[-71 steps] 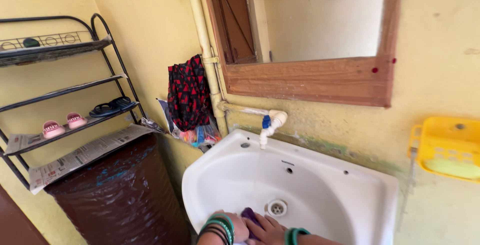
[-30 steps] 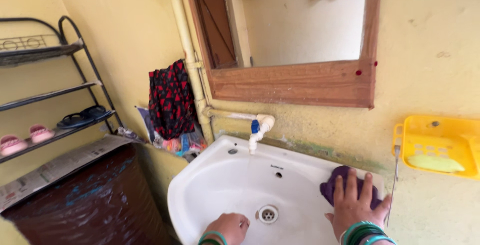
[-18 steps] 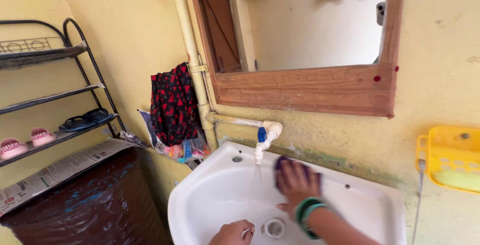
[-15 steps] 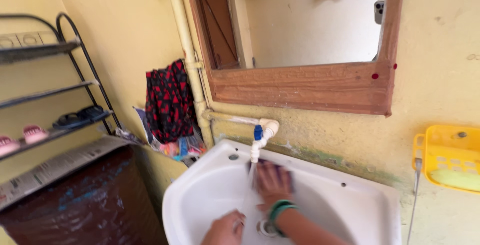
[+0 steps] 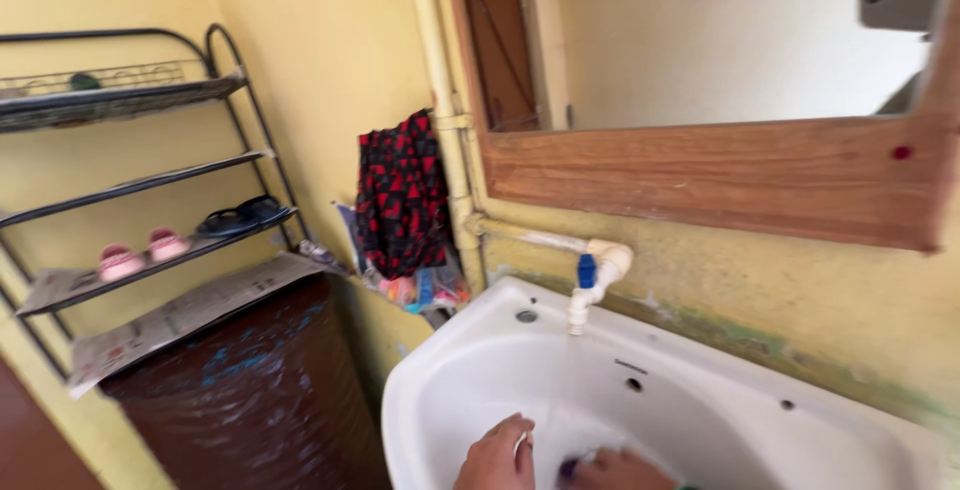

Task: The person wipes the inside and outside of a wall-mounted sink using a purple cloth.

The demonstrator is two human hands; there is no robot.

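A white wash basin (image 5: pixel 440 370) fills the lower right of the head view. Water runs from a white tap with a blue handle (image 5: pixel 590 280) at its back rim. My right hand (image 5: pixel 622 472) is low in the bowl, at the frame's bottom edge. It presses a purple cloth (image 5: pixel 568 468), of which only a small bit shows. My left hand (image 5: pixel 497 456) rests beside it on the bowl's front, its fingers curled with nothing seen in them. Both wrists are cut off by the frame.
Above the basin hangs a mirror in a wooden frame (image 5: pixel 700 175), with a cream pipe (image 5: pixel 445 140) at its left. A red-and-black bag (image 5: pixel 402 195) hangs over colourful packets. At the left stand a paper-covered dark barrel (image 5: pixel 240 390) and a black rack (image 5: pixel 140 185) holding slippers.
My right hand has brought the purple cloth from the basin's back wall under the tap down to the bottom of the bowl. The view has swung left, and the yellow soap tray is gone from it.
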